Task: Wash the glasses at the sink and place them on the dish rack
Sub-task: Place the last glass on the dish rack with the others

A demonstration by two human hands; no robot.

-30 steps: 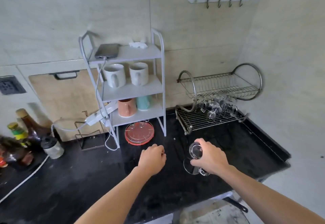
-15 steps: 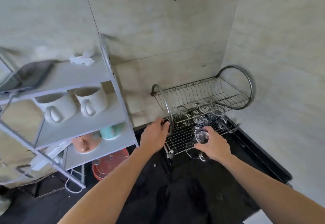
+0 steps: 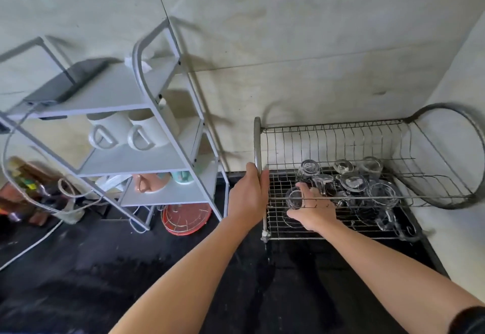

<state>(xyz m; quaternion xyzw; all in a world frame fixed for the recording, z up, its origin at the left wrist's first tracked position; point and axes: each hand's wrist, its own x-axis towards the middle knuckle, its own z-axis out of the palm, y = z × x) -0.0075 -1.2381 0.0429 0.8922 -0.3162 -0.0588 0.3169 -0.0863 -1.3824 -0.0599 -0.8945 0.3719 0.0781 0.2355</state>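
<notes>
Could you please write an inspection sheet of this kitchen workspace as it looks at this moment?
Surface: black countertop, looks wet in front of the rack.
Job's things: dish rack by the wall; several clear glasses upside down on its lower grid.
Clutter: white shelf unit with two white mugs, a phone, an orange cup; red round mat below; bottles far left.
Grippers: left hand grips the rack's end hoop; right hand sets a glass on the grid.
Cables: white cable on the counter, more around the shelf.
Surroundings: pale tiled wall; sink not in view.
</notes>
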